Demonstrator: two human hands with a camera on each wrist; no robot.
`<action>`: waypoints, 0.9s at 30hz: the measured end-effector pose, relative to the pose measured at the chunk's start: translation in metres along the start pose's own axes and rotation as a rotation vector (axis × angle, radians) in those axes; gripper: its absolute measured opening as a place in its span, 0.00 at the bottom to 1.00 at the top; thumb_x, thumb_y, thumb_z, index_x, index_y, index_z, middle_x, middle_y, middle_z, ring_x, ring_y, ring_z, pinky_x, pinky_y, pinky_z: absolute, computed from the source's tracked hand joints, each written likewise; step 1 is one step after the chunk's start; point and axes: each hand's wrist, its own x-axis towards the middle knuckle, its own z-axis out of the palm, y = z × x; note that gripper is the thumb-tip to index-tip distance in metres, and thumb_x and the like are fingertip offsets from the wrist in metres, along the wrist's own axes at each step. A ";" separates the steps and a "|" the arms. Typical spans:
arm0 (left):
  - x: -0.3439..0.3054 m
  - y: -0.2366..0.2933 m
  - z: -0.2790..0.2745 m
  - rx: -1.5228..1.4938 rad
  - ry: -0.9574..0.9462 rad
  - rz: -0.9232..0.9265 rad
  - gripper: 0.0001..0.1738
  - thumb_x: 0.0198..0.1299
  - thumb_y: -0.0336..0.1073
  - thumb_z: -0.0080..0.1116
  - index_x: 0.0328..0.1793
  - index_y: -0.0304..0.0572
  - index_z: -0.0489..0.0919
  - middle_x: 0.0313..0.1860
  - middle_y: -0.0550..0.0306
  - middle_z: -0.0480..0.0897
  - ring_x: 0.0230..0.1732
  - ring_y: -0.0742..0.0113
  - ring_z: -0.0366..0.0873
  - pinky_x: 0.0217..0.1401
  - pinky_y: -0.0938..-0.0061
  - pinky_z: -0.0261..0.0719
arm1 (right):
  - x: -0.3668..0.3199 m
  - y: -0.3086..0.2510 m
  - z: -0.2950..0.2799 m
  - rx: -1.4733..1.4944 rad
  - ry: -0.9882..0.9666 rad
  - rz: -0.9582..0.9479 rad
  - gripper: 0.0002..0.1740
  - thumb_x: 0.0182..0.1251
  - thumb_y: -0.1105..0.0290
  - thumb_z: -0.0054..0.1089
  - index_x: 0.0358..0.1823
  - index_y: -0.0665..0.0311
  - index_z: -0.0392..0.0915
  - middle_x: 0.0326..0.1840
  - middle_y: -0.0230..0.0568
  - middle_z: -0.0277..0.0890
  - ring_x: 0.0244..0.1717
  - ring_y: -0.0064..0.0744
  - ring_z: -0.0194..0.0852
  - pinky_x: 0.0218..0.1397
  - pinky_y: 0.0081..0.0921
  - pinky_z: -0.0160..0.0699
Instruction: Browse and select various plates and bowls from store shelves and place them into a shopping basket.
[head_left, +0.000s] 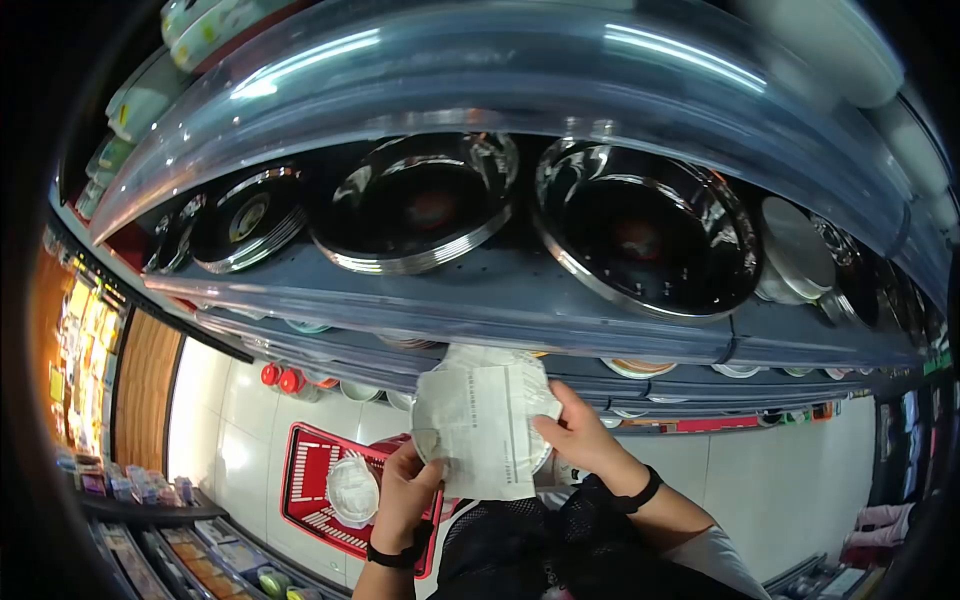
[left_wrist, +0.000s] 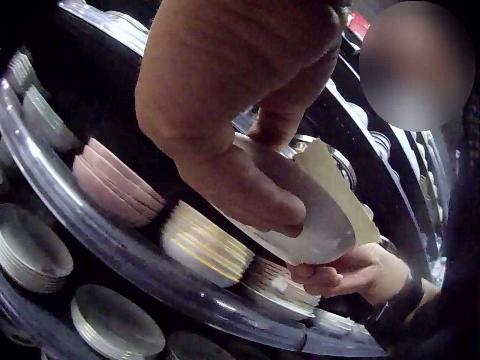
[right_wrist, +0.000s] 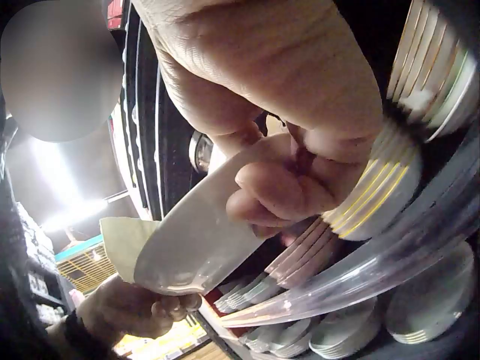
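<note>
Both hands hold a white bowl (left_wrist: 322,217) in front of the shelves, with a printed paper sheet (head_left: 478,425) lying over its top. My left hand (head_left: 405,488) grips the bowl's near left edge, thumb on the paper. At the opposite edge is my right hand (head_left: 590,438), its thumb over the paper and its fingers curled under the bowl. In the right wrist view the bowl's smooth underside (right_wrist: 199,232) shows, and the paper (right_wrist: 124,244) sticks out past the rim. The inside of the bowl is hidden by the paper.
A red shopping basket (head_left: 300,465) stands below on the left, holding a white round paper-covered item (head_left: 353,490). The shelf ahead carries large shiny metal dishes (head_left: 640,230) behind a clear plastic guard (head_left: 460,75). Lower shelves hold stacked pink bowls (left_wrist: 116,184) and yellow-striped bowls (left_wrist: 206,244).
</note>
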 end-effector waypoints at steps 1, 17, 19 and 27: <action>0.004 0.003 0.010 0.010 -0.032 0.002 0.11 0.62 0.28 0.56 0.50 0.35 0.80 0.34 0.64 0.82 0.31 0.79 0.76 0.34 0.81 0.74 | -0.002 0.006 -0.009 0.047 0.015 -0.065 0.25 0.69 0.75 0.52 0.68 0.65 0.62 0.41 0.34 0.80 0.29 0.18 0.77 0.27 0.19 0.75; 0.087 0.033 0.161 0.103 -0.496 0.048 0.19 0.72 0.44 0.51 0.51 0.30 0.75 0.39 0.49 0.84 0.30 0.63 0.85 0.32 0.77 0.84 | -0.046 -0.014 -0.138 0.252 0.526 -0.110 0.14 0.64 0.76 0.55 0.51 0.67 0.73 0.26 0.33 0.78 0.16 0.17 0.71 0.15 0.15 0.63; 0.101 0.032 0.172 0.137 -0.473 0.062 0.17 0.72 0.40 0.50 0.47 0.28 0.75 0.34 0.49 0.83 0.27 0.65 0.85 0.27 0.79 0.83 | -0.038 -0.012 -0.144 0.289 0.582 -0.137 0.07 0.62 0.75 0.56 0.42 0.67 0.76 0.23 0.36 0.77 0.14 0.20 0.69 0.15 0.17 0.62; 0.137 0.026 0.189 0.249 -0.422 0.134 0.14 0.71 0.38 0.50 0.47 0.31 0.77 0.33 0.49 0.82 0.25 0.65 0.83 0.24 0.77 0.81 | -0.018 -0.014 -0.165 0.180 0.625 -0.126 0.03 0.60 0.75 0.61 0.29 0.67 0.79 0.19 0.35 0.76 0.14 0.21 0.71 0.13 0.17 0.61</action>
